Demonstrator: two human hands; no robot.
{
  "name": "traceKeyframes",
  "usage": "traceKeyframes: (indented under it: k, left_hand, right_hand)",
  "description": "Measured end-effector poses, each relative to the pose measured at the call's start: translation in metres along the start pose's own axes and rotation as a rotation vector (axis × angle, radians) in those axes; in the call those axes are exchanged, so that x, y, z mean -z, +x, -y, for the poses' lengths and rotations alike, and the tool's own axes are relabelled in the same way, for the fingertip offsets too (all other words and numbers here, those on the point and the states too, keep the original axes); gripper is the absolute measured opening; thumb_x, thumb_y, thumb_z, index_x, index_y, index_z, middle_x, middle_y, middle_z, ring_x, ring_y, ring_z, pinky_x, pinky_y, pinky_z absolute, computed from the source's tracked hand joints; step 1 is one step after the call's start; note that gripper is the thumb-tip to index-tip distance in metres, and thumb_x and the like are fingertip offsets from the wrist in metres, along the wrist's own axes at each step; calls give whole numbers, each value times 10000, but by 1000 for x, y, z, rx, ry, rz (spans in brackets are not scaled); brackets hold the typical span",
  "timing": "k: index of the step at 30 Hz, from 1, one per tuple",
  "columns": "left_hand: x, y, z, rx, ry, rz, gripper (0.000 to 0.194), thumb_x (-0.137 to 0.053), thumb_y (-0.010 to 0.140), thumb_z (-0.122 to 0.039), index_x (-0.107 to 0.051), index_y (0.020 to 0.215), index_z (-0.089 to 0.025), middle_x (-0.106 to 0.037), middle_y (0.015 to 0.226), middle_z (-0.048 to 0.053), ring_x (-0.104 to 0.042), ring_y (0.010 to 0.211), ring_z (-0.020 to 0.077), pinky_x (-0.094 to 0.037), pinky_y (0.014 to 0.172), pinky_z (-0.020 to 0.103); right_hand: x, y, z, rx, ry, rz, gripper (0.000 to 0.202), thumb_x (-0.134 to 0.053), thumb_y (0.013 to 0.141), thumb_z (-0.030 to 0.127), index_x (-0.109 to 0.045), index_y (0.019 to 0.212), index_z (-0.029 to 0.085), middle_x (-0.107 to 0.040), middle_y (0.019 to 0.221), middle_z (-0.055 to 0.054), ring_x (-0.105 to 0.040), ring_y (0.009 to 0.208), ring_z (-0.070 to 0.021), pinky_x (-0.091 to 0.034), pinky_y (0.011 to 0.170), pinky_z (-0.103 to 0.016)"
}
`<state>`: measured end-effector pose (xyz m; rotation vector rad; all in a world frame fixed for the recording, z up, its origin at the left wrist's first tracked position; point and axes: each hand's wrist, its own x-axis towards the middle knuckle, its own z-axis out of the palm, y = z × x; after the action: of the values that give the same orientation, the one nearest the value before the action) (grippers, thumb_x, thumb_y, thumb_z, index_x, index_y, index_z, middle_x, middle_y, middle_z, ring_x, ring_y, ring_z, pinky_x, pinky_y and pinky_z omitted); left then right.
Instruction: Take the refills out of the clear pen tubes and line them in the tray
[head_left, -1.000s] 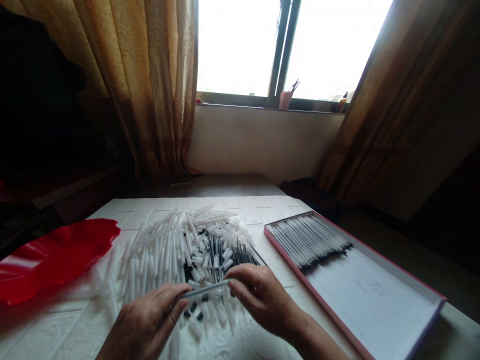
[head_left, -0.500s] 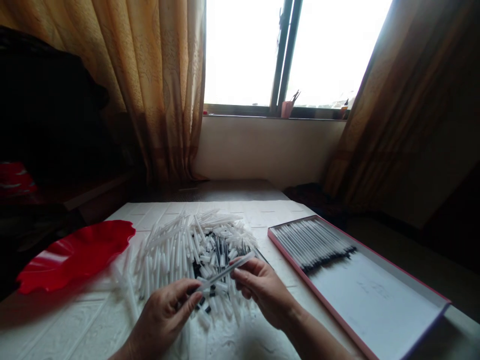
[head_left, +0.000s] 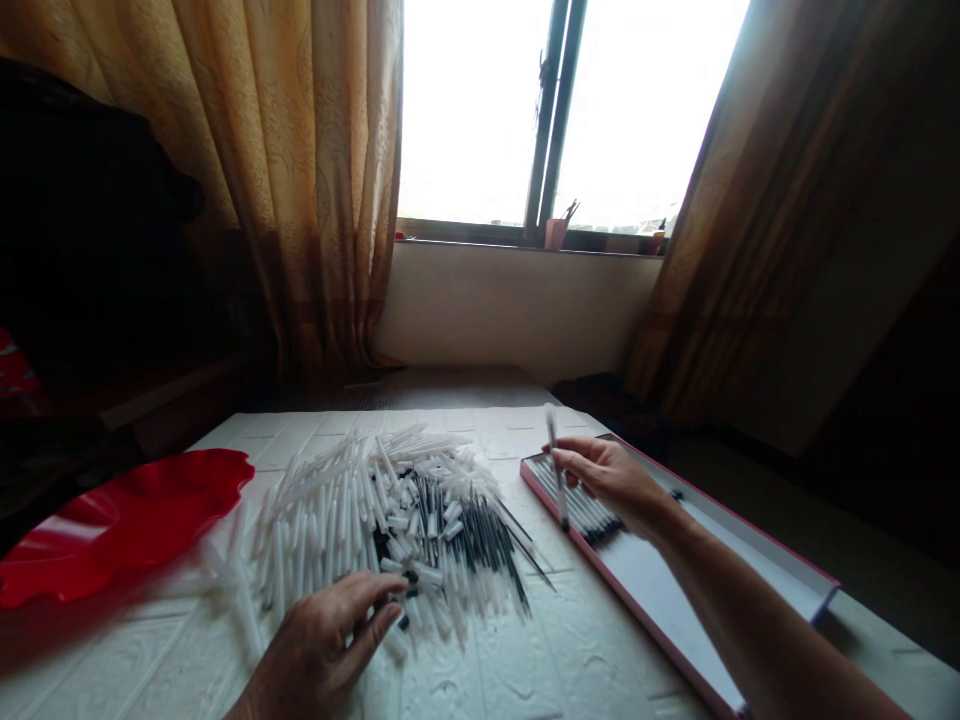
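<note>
Pen (head_left: 556, 470) pinched in right hand (head_left: 611, 478) over pink tray (head_left: 757, 560), left hand (head_left: 330, 640) fingers loosely spread on parts pile (head_left: 390, 510), red dish (head_left: 120, 520) left

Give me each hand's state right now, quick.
Left hand: fingers on the pile of pen parts; grip unclear.
Right hand: closed on a pen over the pink-edged tray.

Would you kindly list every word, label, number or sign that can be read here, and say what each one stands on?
None can be read.
Tray: faint grey marks on its white floor, too blurred to read.
Pen in the right hand: no print visible.
Pile of pen parts by the left hand: no print visible.
Red dish: plain.
Cup on the sill: too small to tell.
</note>
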<state>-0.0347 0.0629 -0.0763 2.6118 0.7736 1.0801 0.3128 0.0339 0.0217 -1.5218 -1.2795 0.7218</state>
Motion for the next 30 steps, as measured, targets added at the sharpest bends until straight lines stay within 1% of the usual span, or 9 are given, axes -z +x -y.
traceKeyframes:
  k: [2,5,7,10,13,16,22,26,30]
  left_hand:
    - [0,0,1,-21,12,-7,178,-542,954,-308,-650,1094,-317,-779,925,-38,-764,813,125,-580,716,144]
    - [1,3,0,-27,35,-22,174,-532,958,-324,-653,1083,-320,-784,928,-48,-769,812,119,-579,723,133]
    - [3,5,0,-35,51,-40,170,-527,960,-336,-659,1065,-315,-788,910,-52,-773,787,113,-577,708,120]
    - [7,9,0,-59,74,-72,171,-527,959,-348,-670,1040,-301,-794,878,-51,-776,737,112,-577,679,110]
    - [10,9,2,-45,75,-60,170,-535,955,-332,-677,1042,-294,-795,886,-47,-776,740,118,-582,683,118]
    - [12,9,5,-23,67,-33,171,-552,945,-308,-676,1062,-295,-792,914,-44,-774,777,124,-583,705,126]
    - [13,10,7,-22,61,-90,184,-533,952,-343,-695,1016,-285,-790,853,-30,-774,718,131,-587,670,135]
    - [15,10,7,1,52,-28,183,-540,945,-302,-688,1053,-297,-788,896,-28,-773,748,138,-589,687,146]
    - [19,10,8,-6,69,-99,178,-537,950,-338,-698,1008,-287,-783,859,-31,-769,729,129,-583,680,132]
  right_hand:
    - [23,13,-11,-46,-159,7,339,-709,720,428,-718,903,143,-646,651,-9,-541,542,-123,-392,482,-225]
    - [39,26,-30,-99,-398,27,231,-730,761,332,-714,899,147,-644,617,5,-584,558,-133,-437,533,-233]
    - [39,32,-40,-122,-544,60,192,-707,828,304,-693,936,146,-662,685,1,-608,598,-135,-479,583,-249]
    - [35,37,-47,-135,-726,118,176,-631,932,311,-658,999,150,-683,901,-25,-649,746,-154,-543,699,-319]
    - [29,41,-49,-138,-849,153,195,-598,960,324,-648,1054,161,-669,1055,-49,-656,887,-187,-553,794,-376]
    - [24,44,-51,-136,-928,168,207,-591,965,323,-641,1097,172,-655,1120,-62,-649,944,-203,-547,832,-398]
    - [18,45,-57,-107,-1000,190,206,-590,965,323,-642,1098,174,-654,1129,-64,-647,961,-206,-542,847,-407]
    - [16,42,-56,-85,-1017,184,196,-587,967,326,-648,1080,178,-662,1108,-61,-648,954,-201,-538,852,-404]
    - [15,40,-57,-67,-1021,167,201,-592,962,341,-655,1048,171,-674,1065,-53,-652,931,-197,-530,851,-404]
